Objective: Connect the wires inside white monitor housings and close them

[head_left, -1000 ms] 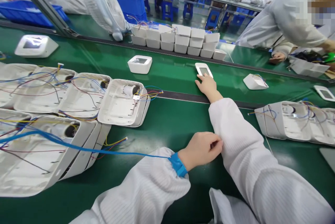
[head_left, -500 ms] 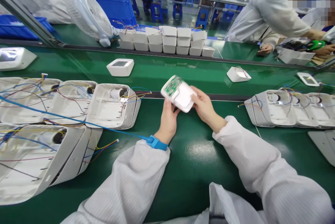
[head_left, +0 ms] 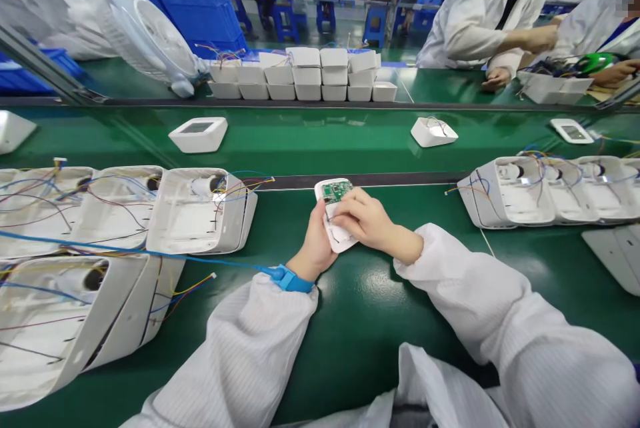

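Note:
A small white panel point(head_left: 341, 239) with a green circuit board point(head_left: 336, 191) at its upper end is held over the green bench. My left hand point(head_left: 319, 241), with a blue strap at the wrist, grips the panel from its left and lower side. Over the panel's middle is my right hand point(head_left: 367, 218), its fingers bent and pressed together just below the board. Whether those fingers pinch anything is too small to tell.
White housings with wires stand at left point(head_left: 187, 211) and right point(head_left: 520, 191). White units point(head_left: 199, 135) lie on the strip behind. Farther back are stacked white boxes point(head_left: 306, 75), a fan point(head_left: 145, 28), blue crates point(head_left: 193, 1) and a person's hand point(head_left: 496, 79).
The panel has turned more upright and sits slightly lower in view. My right hand has moved from the panel's right edge onto its face. The housing nearest at left appears shifted left with the view.

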Demonstrator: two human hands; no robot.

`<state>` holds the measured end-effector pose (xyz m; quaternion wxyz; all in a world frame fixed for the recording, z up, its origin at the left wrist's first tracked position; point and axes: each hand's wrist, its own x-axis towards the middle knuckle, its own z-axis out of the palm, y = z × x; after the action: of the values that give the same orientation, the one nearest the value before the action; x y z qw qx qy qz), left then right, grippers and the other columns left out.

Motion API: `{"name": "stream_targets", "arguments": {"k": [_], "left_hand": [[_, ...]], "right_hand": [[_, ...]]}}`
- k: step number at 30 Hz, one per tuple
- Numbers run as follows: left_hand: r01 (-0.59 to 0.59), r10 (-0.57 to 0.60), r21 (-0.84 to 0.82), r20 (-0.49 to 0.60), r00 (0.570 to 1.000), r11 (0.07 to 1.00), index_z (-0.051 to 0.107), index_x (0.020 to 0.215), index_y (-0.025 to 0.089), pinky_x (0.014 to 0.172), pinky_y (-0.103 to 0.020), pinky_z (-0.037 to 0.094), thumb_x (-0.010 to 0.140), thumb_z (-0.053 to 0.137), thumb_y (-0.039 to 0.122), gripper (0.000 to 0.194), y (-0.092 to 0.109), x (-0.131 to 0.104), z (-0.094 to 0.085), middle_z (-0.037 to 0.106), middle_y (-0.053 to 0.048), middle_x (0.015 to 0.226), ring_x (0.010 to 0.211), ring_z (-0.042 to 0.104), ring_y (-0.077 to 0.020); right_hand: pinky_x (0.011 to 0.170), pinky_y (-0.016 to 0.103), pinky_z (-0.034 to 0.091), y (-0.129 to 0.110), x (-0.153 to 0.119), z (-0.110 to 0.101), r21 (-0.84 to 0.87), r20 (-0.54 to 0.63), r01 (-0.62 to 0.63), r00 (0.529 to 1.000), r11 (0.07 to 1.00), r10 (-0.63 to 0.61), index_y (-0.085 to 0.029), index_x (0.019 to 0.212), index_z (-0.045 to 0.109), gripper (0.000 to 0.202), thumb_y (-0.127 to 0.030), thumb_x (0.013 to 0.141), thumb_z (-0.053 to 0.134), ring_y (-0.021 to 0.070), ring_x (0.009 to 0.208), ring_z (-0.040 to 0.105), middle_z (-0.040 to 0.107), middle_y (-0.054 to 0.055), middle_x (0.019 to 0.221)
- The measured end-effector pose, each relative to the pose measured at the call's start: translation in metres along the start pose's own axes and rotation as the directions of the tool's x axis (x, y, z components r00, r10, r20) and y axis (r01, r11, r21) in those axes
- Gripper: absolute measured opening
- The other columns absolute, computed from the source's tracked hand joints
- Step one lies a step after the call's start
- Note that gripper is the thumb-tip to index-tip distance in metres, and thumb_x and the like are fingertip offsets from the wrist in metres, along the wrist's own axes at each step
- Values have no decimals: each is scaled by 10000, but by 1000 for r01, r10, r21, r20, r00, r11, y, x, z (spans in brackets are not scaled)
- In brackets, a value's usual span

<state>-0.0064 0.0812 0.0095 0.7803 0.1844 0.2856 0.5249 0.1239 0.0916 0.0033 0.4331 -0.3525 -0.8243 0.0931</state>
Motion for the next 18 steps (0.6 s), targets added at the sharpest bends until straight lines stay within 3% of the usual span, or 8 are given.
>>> {"name": "stream_targets", "arguments": {"k": [3,5,12,15,18], "left_hand": [[43,-44,29,27,999,999,682,845,131,661,-248,550,760,667,361,245,-1,-1,-2,718,-44,780,699,680,-165],[6,-7,27,15,1000,1000,688,859,129,685,-249,554,717,682,341,255,0,1,-4,728,-45,804,726,688,-169],[-90,98,135,-49,994,987,687,967,126,740,-281,560,662,728,347,379,-3,7,-10,751,-50,884,786,711,-196],[-83,89,179,-22,996,980,675,1055,123,751,-343,572,667,727,358,456,-4,4,-11,754,-87,999,804,728,-239],[-70,69,242,13,998,968,659,1113,120,744,-378,576,666,722,361,512,-3,2,-10,723,-139,1150,854,732,-274]], "right_hand": [[712,292,504,3,0,1,-4,-85,-7,996,1000,6,-212,871,661,245,-354,1011,518,167,834,592,585,46,897],[702,290,497,6,2,0,3,-116,3,993,1000,-3,-202,860,658,227,-338,1000,542,162,821,581,577,44,893],[702,291,483,19,3,-2,89,-96,-40,994,995,49,-197,857,664,210,-346,979,582,159,800,577,608,34,850],[759,319,510,43,10,-10,77,-137,-203,968,976,212,-201,960,687,189,-343,969,562,180,853,609,665,51,905],[823,363,527,88,23,-28,50,-248,-466,851,883,463,-165,1200,646,356,-302,874,605,215,934,635,681,92,1035]]}}
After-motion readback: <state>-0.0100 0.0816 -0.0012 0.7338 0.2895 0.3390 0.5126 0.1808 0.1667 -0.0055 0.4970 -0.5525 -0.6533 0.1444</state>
